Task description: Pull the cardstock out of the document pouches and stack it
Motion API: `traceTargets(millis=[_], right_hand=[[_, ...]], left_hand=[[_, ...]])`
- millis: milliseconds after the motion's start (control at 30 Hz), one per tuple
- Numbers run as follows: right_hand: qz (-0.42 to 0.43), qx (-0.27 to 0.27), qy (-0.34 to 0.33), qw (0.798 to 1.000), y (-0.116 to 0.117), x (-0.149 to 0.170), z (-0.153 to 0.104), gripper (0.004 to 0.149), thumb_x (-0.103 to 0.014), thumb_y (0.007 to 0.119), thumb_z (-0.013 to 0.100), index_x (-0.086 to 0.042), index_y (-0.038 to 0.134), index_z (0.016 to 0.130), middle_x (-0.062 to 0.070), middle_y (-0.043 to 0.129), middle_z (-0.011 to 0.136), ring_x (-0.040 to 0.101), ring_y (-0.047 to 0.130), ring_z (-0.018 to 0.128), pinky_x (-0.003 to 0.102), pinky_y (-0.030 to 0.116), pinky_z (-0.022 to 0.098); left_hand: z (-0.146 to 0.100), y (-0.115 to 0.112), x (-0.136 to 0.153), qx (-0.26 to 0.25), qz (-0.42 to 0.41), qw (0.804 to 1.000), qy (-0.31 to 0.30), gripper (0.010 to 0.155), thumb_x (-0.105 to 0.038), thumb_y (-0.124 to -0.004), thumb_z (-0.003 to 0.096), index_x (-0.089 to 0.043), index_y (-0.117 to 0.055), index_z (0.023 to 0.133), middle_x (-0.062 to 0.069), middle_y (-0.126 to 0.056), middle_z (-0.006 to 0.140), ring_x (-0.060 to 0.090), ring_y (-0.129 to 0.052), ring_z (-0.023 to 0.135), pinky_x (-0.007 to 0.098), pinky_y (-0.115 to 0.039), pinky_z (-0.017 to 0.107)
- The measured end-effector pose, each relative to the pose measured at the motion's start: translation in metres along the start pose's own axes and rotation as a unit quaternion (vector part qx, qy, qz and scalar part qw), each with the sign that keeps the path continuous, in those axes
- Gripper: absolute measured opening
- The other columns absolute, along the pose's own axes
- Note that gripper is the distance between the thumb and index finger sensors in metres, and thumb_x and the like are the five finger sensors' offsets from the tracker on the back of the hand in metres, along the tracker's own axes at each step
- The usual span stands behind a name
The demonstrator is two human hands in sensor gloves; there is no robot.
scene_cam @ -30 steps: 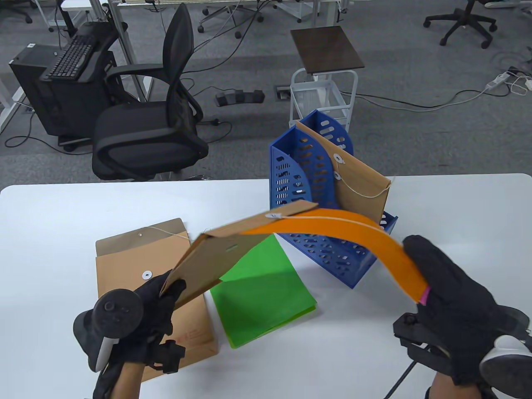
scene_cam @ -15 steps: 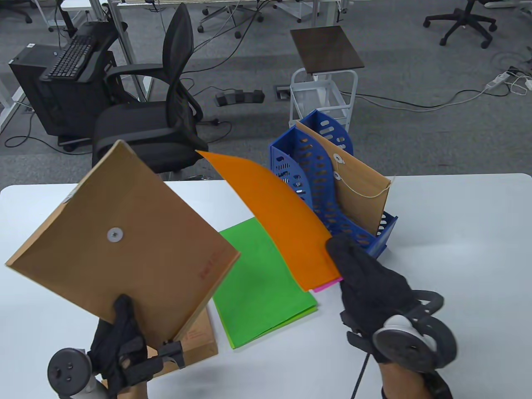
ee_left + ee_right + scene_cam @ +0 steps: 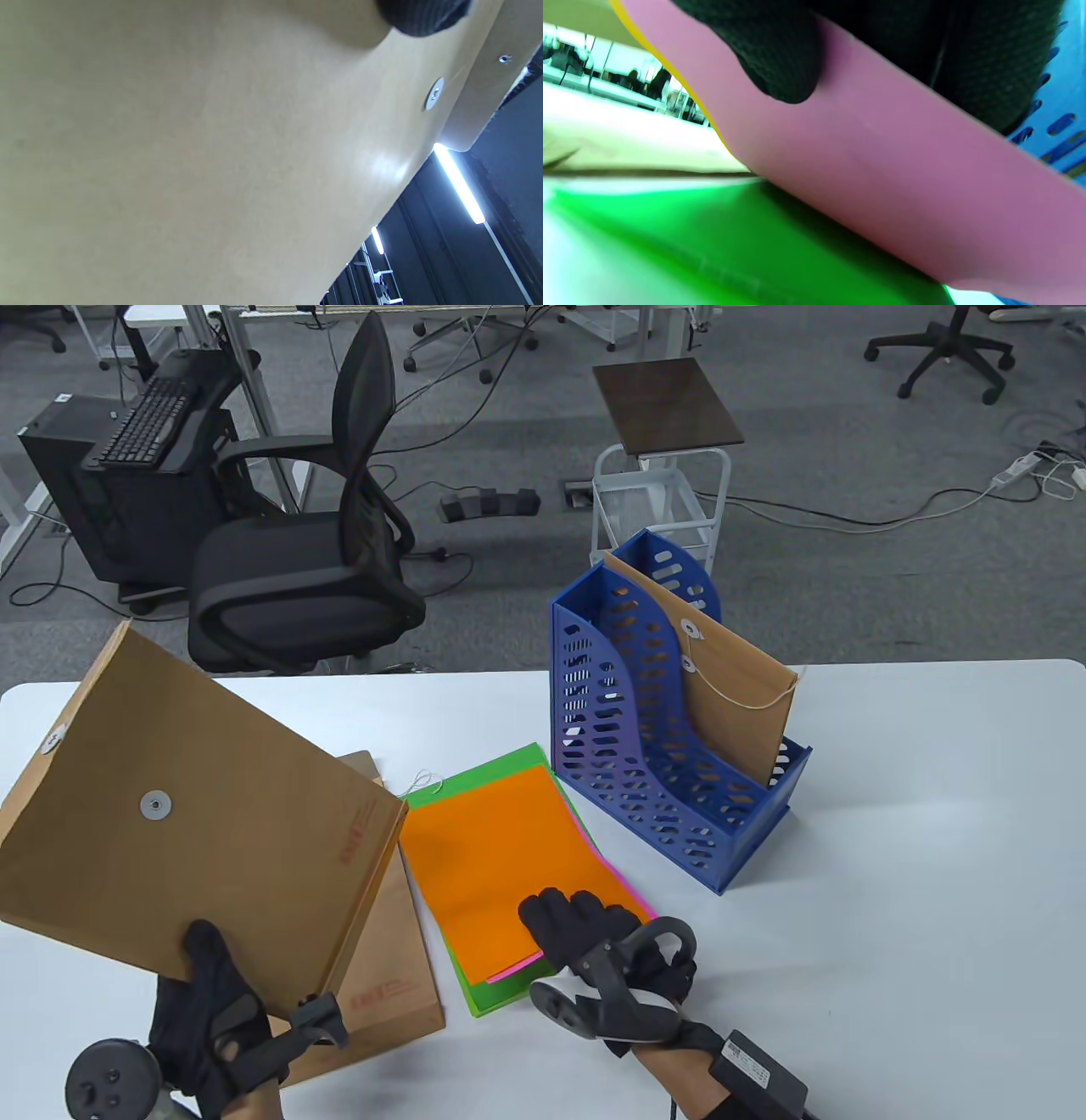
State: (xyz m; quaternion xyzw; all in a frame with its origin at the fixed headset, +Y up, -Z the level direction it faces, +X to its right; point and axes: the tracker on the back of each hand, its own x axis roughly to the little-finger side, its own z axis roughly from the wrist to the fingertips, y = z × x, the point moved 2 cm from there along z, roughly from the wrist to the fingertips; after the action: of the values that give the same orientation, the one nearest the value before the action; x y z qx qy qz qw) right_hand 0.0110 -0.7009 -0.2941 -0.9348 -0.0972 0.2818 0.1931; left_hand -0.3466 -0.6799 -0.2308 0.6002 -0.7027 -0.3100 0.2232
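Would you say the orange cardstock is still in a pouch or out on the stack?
Out: the orange cardstock lies on the green sheets.

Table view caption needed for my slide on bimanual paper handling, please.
Right hand lays orange cardstock on the green stack while left hand holds the kraft pouch aloft.

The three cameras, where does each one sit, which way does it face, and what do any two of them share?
Table view: high above the near edge, looking down and outward over the table; both gloved hands show, left hand holding the kraft pouch, right hand on the orange cardstock.
Left wrist view: under the pouch, facing up toward ceiling lights; one fingertip shows.
Right wrist view: low by the stack, facing the pink sheet over green cardstock; fingers show.
Shared: table and right wrist views both show the green cardstock and blue file rack.
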Motion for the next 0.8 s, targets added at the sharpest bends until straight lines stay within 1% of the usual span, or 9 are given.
traceTargets(millis=[167, 267, 300, 333, 433, 533, 633, 733, 800], right_hand=[[0.002, -0.078, -0.017, 0.997, 0.022, -0.004, -0.005, 0.042, -0.031, 0.089, 0.047, -0.025, 0.085, 0.089, -0.002, 0.099, 0.086, 0.026, 0.107, 0.064, 0.047, 0.093, 0.036], [0.028, -0.166, -0.026, 0.985, 0.041, -0.003, -0.005, 0.044, -0.034, 0.088, 0.048, -0.026, 0.083, 0.091, -0.001, 0.096, 0.09, 0.027, 0.102, 0.07, 0.048, 0.091, 0.039], [0.034, -0.209, -0.008, 0.977, 0.05, 0.001, -0.007, 0.05, -0.041, 0.087, 0.047, -0.026, 0.081, 0.094, -0.001, 0.093, 0.093, 0.028, 0.099, 0.074, 0.049, 0.09, 0.042], [0.047, -0.25, 0.002, 0.967, 0.055, 0.004, -0.009, 0.064, -0.052, 0.087, 0.042, -0.025, 0.074, 0.099, 0.001, 0.085, 0.1, 0.03, 0.094, 0.08, 0.05, 0.088, 0.044], [0.134, -0.308, 0.017, 0.942, 0.049, 0.019, -0.012, 0.089, -0.067, 0.083, 0.037, -0.024, 0.055, 0.109, 0.004, 0.066, 0.114, 0.035, 0.077, 0.096, 0.057, 0.077, 0.057], [0.181, -0.144, 0.07, 0.97, 0.003, 0.044, -0.02, 0.084, -0.062, 0.084, 0.038, -0.022, 0.059, 0.107, 0.006, 0.067, 0.113, 0.036, 0.076, 0.097, 0.06, 0.073, 0.06], [0.201, -0.034, 0.104, 0.973, -0.043, 0.059, -0.043, 0.08, -0.061, 0.084, 0.041, -0.023, 0.061, 0.108, 0.006, 0.066, 0.114, 0.036, 0.072, 0.099, 0.062, 0.069, 0.063], [0.207, 0.004, 0.117, 0.971, -0.057, 0.065, -0.064, 0.077, -0.059, 0.084, 0.041, -0.023, 0.063, 0.106, 0.006, 0.068, 0.113, 0.036, 0.073, 0.099, 0.062, 0.069, 0.063], [0.197, 0.019, 0.125, 0.972, -0.056, 0.067, -0.071, 0.075, -0.059, 0.084, 0.041, -0.023, 0.066, 0.105, 0.006, 0.071, 0.112, 0.036, 0.075, 0.098, 0.062, 0.069, 0.063]], left_hand=[[-0.001, -0.003, -0.001, 0.011, -0.005, 1.0, -0.007, 0.047, -0.054, -0.069, 0.0499, -0.033, -0.084, 0.089, -0.007, -0.104, 0.077, 0.012, -0.11, 0.06, 0.035, -0.091, 0.049], [-0.001, -0.007, 0.003, 0.023, -0.009, 1.0, 0.002, 0.047, -0.054, -0.069, 0.05, -0.033, -0.085, 0.089, -0.007, -0.104, 0.078, 0.013, -0.11, 0.06, 0.034, -0.091, 0.049], [-0.002, -0.008, 0.002, 0.03, -0.008, 1.0, 0.001, 0.047, -0.054, -0.069, 0.0499, -0.033, -0.084, 0.089, -0.007, -0.104, 0.078, 0.013, -0.11, 0.06, 0.035, -0.091, 0.049], [-0.002, -0.009, 0.002, 0.033, -0.007, 0.999, 0.0, 0.047, -0.054, -0.069, 0.0499, -0.034, -0.084, 0.089, -0.007, -0.104, 0.078, 0.012, -0.11, 0.06, 0.034, -0.091, 0.049], [-0.002, -0.014, 0.002, 0.056, -0.014, 0.998, -0.002, 0.047, -0.054, -0.069, 0.05, -0.034, -0.084, 0.089, -0.007, -0.104, 0.078, 0.012, -0.11, 0.06, 0.034, -0.091, 0.049], [-0.002, -0.021, 0.005, 0.09, -0.028, 0.995, 0.009, 0.047, -0.054, -0.069, 0.0501, -0.034, -0.085, 0.089, -0.008, -0.104, 0.077, 0.012, -0.11, 0.06, 0.034, -0.091, 0.049], [-0.007, -0.037, 0.007, 0.153, -0.033, 0.988, 0.018, 0.046, -0.056, -0.071, 0.05, -0.035, -0.086, 0.088, -0.008, -0.105, 0.075, 0.011, -0.11, 0.058, 0.033, -0.091, 0.047], [-0.013, -0.058, 0.006, 0.215, -0.005, 0.976, 0.015, 0.045, -0.056, -0.074, 0.049, -0.035, -0.088, 0.086, -0.009, -0.107, 0.071, 0.01, -0.111, 0.053, 0.032, -0.092, 0.045], [-0.017, -0.069, 0.01, 0.262, -0.001, 0.965, 0.025, 0.045, -0.056, -0.075, 0.0491, -0.034, -0.089, 0.085, -0.009, -0.108, 0.07, 0.01, -0.111, 0.052, 0.032, -0.093, 0.044]])
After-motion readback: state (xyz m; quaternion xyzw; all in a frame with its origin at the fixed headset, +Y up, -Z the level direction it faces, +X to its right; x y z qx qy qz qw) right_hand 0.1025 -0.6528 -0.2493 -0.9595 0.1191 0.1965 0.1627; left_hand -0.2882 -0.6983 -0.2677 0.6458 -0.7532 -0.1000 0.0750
